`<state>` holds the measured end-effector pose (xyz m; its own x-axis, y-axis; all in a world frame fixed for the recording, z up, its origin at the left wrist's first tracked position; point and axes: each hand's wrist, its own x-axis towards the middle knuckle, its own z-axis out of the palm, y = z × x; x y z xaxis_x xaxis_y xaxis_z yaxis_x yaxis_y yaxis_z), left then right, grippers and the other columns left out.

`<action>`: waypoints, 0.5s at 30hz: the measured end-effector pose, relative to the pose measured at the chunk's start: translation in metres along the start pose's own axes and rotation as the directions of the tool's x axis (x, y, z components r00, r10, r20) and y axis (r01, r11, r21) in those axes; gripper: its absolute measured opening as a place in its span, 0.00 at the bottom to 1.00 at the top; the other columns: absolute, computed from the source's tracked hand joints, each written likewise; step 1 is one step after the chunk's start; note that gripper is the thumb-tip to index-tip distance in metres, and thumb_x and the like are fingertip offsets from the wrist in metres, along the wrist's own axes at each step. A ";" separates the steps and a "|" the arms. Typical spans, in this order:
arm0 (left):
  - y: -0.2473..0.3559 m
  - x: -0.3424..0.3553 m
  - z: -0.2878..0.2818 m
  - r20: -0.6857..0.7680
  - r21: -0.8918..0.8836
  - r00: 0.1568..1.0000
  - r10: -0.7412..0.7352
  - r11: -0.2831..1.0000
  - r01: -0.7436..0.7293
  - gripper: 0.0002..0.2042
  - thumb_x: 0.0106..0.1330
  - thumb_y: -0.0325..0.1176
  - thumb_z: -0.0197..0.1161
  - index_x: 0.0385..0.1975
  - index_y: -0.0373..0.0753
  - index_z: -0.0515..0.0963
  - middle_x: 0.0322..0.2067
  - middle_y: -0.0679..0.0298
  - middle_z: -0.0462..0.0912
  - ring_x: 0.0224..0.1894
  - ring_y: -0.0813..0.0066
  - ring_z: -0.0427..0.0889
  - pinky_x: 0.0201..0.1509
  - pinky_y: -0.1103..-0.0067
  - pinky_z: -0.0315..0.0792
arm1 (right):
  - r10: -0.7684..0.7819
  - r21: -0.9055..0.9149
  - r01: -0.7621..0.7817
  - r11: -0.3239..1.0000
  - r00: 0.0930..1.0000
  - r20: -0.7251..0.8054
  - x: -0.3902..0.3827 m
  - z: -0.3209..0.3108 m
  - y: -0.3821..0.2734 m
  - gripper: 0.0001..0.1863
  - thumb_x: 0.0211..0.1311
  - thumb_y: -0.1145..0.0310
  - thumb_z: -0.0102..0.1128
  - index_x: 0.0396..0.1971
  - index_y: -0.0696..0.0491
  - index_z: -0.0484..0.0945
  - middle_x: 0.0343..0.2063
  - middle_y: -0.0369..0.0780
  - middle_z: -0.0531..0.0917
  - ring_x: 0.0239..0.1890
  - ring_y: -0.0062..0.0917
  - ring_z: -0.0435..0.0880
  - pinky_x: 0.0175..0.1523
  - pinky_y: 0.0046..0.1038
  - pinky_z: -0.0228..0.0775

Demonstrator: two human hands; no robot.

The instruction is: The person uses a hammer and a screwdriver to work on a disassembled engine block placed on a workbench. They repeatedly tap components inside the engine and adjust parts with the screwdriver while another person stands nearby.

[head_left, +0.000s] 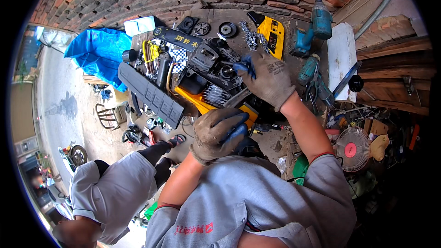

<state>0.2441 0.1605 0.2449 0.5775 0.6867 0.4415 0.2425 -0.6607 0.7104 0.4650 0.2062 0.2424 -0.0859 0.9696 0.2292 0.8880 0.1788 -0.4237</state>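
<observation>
A partly opened yellow-and-black chainsaw (pixel 216 71) lies on the workbench in front of me, its silver cooling fins and inner parts showing. My right hand (pixel 268 76), in a grey-brown glove with blue fingertips, reaches over its right side. The bent fingers come together beside a round metal shaft end (pixel 227 71); whatever they pinch is hidden. My left hand (pixel 218 134), gloved alike, is curled closed at the saw's near side, next to a yellow handle part (pixel 249 115). The glove covers what that hand grips, if anything.
A black bar cover (pixel 150 95) and guide bar (pixel 179 39) lie left and behind. Beyond the saw are a chain (pixel 251 36) and yellow cover (pixel 272 36). Teal power tools (pixel 317 23) stand right, near a fan (pixel 353 149). Another person (pixel 117 190) is at lower left.
</observation>
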 end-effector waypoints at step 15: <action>0.000 -0.001 -0.002 0.016 0.015 1.000 -0.005 1.000 0.005 0.18 0.53 0.33 0.69 0.45 0.37 0.85 0.43 0.56 0.86 0.40 0.62 0.88 0.42 0.72 0.81 | 0.001 -0.070 -0.003 0.998 1.000 -0.019 -0.003 0.008 -0.005 0.19 0.65 0.53 0.63 0.27 0.55 0.80 0.22 0.45 0.82 0.26 0.40 0.84 0.31 0.39 0.76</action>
<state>0.2423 0.1606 0.2451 0.5882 0.6854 0.4292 0.2572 -0.6618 0.7042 0.4576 0.2042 0.2370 -0.0760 0.9664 0.2455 0.9178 0.1640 -0.3615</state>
